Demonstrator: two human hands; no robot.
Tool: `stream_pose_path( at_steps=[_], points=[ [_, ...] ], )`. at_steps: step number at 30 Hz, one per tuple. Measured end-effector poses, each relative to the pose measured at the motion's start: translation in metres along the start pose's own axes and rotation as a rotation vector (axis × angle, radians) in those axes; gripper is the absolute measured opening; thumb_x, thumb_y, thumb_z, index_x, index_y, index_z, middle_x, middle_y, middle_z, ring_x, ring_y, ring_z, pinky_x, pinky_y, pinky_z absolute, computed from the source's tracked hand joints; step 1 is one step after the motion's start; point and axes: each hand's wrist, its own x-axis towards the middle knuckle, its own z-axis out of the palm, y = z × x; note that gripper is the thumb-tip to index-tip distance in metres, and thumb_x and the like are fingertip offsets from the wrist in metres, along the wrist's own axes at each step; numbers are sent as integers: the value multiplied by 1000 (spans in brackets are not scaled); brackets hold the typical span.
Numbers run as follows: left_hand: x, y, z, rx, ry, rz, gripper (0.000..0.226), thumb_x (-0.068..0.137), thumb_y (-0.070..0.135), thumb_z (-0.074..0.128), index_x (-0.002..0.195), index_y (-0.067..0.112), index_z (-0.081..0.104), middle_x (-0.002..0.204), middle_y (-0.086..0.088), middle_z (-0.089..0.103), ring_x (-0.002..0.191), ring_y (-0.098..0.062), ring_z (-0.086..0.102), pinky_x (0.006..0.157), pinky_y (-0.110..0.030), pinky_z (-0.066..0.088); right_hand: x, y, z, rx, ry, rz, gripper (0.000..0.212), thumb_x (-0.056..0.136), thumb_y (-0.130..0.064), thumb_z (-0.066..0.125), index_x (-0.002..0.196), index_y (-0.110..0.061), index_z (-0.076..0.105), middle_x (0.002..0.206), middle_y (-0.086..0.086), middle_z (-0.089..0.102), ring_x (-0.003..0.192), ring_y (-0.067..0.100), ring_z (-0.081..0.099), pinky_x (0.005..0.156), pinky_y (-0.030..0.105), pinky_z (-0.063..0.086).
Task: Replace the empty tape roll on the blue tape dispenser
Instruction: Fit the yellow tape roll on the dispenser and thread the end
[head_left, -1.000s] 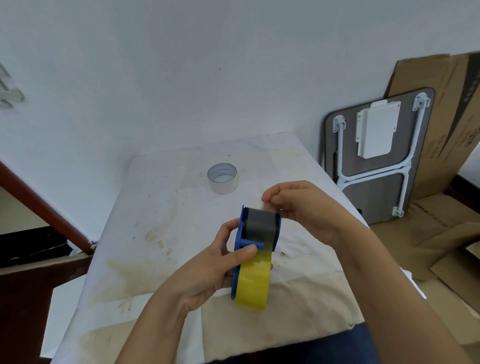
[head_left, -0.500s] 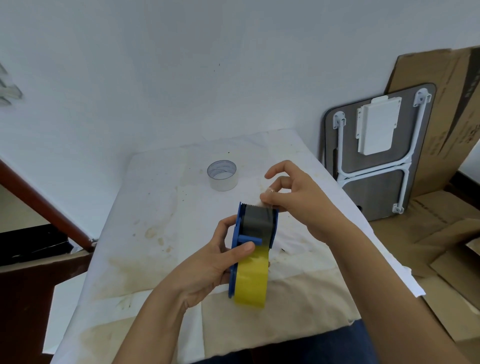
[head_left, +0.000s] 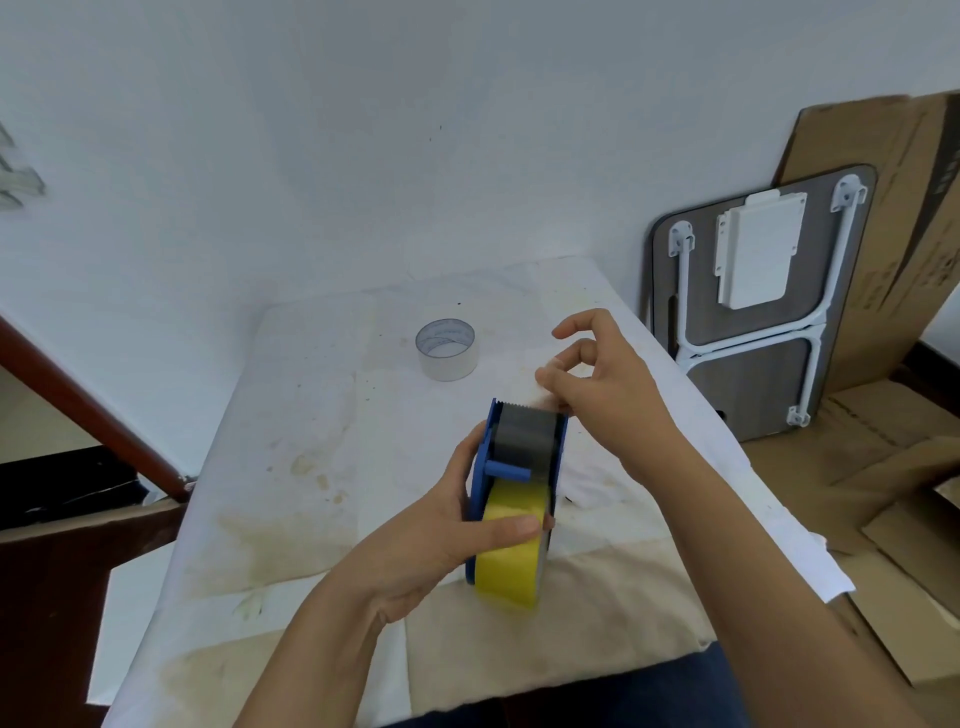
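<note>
My left hand (head_left: 441, 525) grips the blue tape dispenser (head_left: 480, 467) from its left side, thumb laid across the yellow tape roll (head_left: 511, 556) mounted in it. The dispenser stands upright just above the table, its serrated cutter at the top. My right hand (head_left: 602, 384) is at the cutter end, thumb and forefinger pinched on the clear tape end (head_left: 543, 395) pulled off the roll, the other fingers spread. The empty tape roll (head_left: 447, 349), a clear ring, lies on the table behind the dispenser.
The table (head_left: 291, 519) wears a stained white cloth and butts against a white wall. To the right, a folded small table (head_left: 753, 312) leans on the wall, with flattened cardboard (head_left: 883, 467) behind and on the floor. A dark wooden rail (head_left: 93, 415) runs at the left.
My right hand has lifted up and away from the cutter, its fingers spreading while thumb and forefinger keep the tape end pinched. My left thumb slid down from the blue bar onto the yellow roll.
</note>
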Motion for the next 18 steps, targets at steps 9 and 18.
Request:
stream_pose_path(
  at_steps=[9,18],
  points=[
    [-1,3,1,184,40,22,74,86,-7,67,141,36,42,101,12,78,91,-1,73,74,-15,55,3,8,-2,145,51,105,19,83,-7,60,97,-19,61,82,5,64,62,12,61,70,35,57],
    [-3,6,-4,198,58,24,75,87,-7,67,142,36,42,114,1,76,101,-9,73,79,-20,57,4,11,-2,288,-55,192,15,85,-2,59,90,-13,67,72,2,60,64,12,57,63,21,51]
  ],
)
